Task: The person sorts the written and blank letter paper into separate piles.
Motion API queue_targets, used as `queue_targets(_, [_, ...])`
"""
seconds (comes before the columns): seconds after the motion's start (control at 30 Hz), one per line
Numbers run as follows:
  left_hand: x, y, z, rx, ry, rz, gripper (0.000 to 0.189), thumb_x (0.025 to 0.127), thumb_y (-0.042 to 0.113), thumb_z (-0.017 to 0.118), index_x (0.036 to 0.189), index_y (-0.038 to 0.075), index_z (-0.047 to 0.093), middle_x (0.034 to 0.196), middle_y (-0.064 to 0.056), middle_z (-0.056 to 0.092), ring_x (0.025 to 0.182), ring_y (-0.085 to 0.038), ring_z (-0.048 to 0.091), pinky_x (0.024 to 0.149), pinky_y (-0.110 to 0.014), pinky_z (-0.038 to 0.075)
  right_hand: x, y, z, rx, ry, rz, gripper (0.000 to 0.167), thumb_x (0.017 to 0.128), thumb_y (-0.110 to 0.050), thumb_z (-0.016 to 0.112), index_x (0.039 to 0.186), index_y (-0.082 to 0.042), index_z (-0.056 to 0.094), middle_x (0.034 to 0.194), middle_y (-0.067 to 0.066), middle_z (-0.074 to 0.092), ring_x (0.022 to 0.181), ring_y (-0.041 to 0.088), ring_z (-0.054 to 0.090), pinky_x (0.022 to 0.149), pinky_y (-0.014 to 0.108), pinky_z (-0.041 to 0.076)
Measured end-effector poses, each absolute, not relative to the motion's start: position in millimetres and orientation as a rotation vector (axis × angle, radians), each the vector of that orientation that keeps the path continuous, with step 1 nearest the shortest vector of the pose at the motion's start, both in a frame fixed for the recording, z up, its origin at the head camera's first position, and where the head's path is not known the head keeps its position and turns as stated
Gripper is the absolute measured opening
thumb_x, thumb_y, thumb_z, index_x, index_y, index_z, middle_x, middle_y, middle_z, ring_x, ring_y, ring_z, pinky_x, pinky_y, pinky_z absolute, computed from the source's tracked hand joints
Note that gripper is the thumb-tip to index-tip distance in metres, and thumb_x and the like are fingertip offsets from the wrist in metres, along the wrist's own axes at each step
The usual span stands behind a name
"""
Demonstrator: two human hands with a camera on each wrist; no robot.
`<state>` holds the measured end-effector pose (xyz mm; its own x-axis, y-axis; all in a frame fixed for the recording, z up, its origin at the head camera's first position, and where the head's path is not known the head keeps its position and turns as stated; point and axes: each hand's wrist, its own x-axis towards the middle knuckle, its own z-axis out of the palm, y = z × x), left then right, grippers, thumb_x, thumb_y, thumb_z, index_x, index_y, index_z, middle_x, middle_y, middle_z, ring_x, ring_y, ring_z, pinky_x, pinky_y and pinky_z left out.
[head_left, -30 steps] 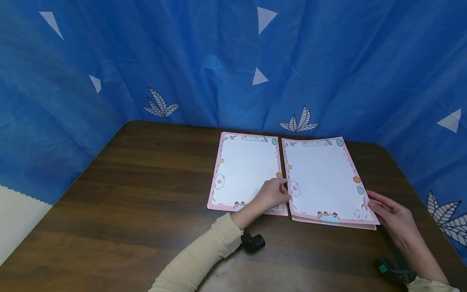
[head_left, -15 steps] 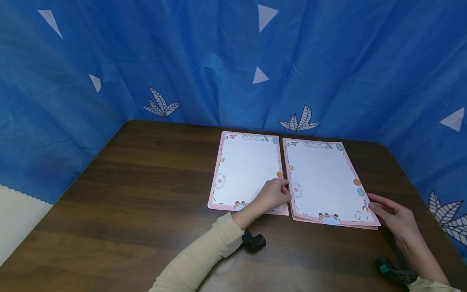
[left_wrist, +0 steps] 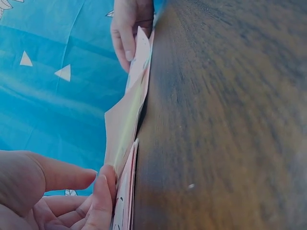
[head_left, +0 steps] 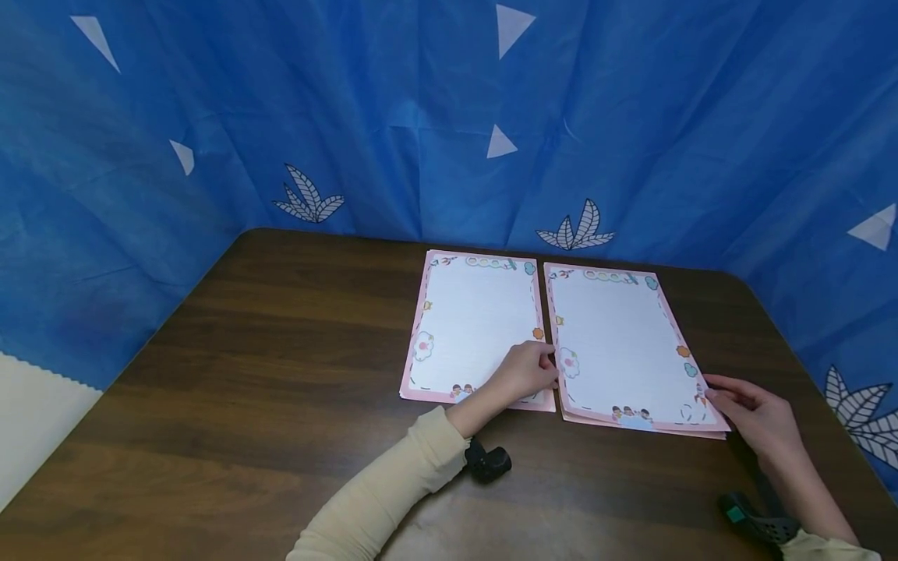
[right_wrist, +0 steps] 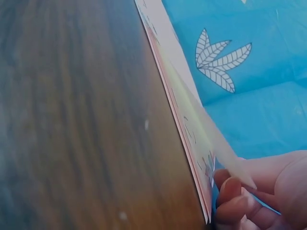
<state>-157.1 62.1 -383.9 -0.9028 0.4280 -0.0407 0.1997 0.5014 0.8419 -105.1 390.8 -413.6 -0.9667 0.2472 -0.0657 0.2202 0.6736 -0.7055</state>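
Two stacks of pink-bordered letter paper with cartoon prints lie side by side. The left stack [head_left: 477, 312] is flat, partly covered by my left hand [head_left: 522, 370]. Over the right stack [right_wrist: 184, 139], a top sheet [head_left: 617, 343] is raised at its near side and sides. My left hand holds this sheet's left edge, with curled fingers [left_wrist: 103, 196] at the paper in the left wrist view. With thumb and fingers, my right hand [head_left: 761, 417] pinches its near right corner. That corner bends up between thumb and fingers in the right wrist view.
A brown wooden table [head_left: 245, 374] carries the paper. Behind it hangs a blue curtain [head_left: 365, 117] with white triangles and leaf prints. Dark wrist devices sit below the left hand [head_left: 487, 461] and right hand [head_left: 758, 518], close to the tabletop.
The top sheet's far edge has shifted slightly toward me, and its near edge sits a little closer to the stack below. Both hands keep nearly the same place.
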Motion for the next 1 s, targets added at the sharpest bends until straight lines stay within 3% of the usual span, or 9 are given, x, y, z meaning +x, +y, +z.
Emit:
queue_targets(0.13, [-156.0,63.0,-383.1,0.536,2.514,1.339,0.021,0.089,0.004,0.059,0.108,-0.005,0.063,0.057,-0.001,0.048,0.047,-0.009,0.047,0.042,-0.018,0.030,-103.7,389.1,-411.3,-0.388,-2.859,1.124,0.056,0.094,-0.035,0.054,0.130,0.008,0.049,0.114,0.029,0.053,0.083,0.025,0.049,0.056,0.018,0.044])
queue_targets(0.37, [-155.3,63.5,-382.0,0.519,2.507,1.331,0.021,0.090,0.005,0.057,0.108,-0.004,0.063,0.052,-0.001,0.041,0.042,-0.010,0.037,0.040,-0.019,0.026,-100.9,384.5,-406.7,-0.354,-2.884,0.940,0.047,0.094,-0.028,0.057,0.124,0.008,0.054,0.101,0.027,0.058,0.080,0.030,0.049,0.052,0.021,0.040])
queue_targets(0.47, [-155.0,62.5,-381.3,0.542,2.504,1.335,0.008,0.090,0.004,0.057,0.088,-0.001,0.063,0.050,0.000,0.039,0.041,-0.010,0.036,0.040,-0.019,0.026,-100.2,382.1,-405.9,-0.326,-2.870,0.873,0.043,0.093,-0.024,0.059,0.121,0.009,0.056,0.093,0.024,0.059,0.074,0.028,0.048,0.050,0.023,0.038])
queue_targets(0.57, [-155.1,61.5,-380.8,0.559,2.504,1.340,0.020,0.090,0.003,0.056,0.071,0.004,0.052,0.050,0.000,0.039,0.041,-0.010,0.038,0.040,-0.018,0.026,-100.3,379.6,-405.7,-0.307,-2.850,0.848,0.040,0.093,-0.021,0.060,0.118,0.010,0.057,0.089,0.021,0.058,0.071,0.027,0.047,0.047,0.025,0.037])
queue_targets(0.63, [-155.1,61.3,-380.6,0.557,2.499,1.343,0.025,0.090,0.003,0.056,0.067,0.005,0.047,0.050,0.000,0.040,0.042,-0.009,0.040,0.040,-0.018,0.027,-100.5,378.4,-405.5,-0.315,-2.843,0.850,0.039,0.094,-0.019,0.058,0.118,0.011,0.057,0.090,0.022,0.057,0.071,0.027,0.047,0.047,0.024,0.037])
queue_targets(0.8, [-154.3,63.0,-382.1,0.534,2.451,1.371,0.018,0.091,0.003,0.056,0.073,0.004,0.053,0.054,0.000,0.046,0.044,-0.010,0.045,0.040,-0.018,0.030,-99.0,378.6,-404.4,-0.373,-2.845,0.885,0.039,0.097,-0.020,0.051,0.120,0.011,0.055,0.100,0.029,0.055,0.077,0.030,0.046,0.049,0.023,0.038])
queue_targets(1.0, [-153.5,64.8,-383.2,0.543,2.442,1.380,0.025,0.091,0.003,0.057,0.067,0.006,0.046,0.052,0.000,0.042,0.044,-0.009,0.045,0.039,-0.018,0.027,-99.3,381.5,-404.0,-0.446,-2.876,0.971,0.046,0.098,-0.027,0.046,0.125,0.010,0.051,0.115,0.034,0.048,0.086,0.035,0.044,0.056,0.027,0.038])
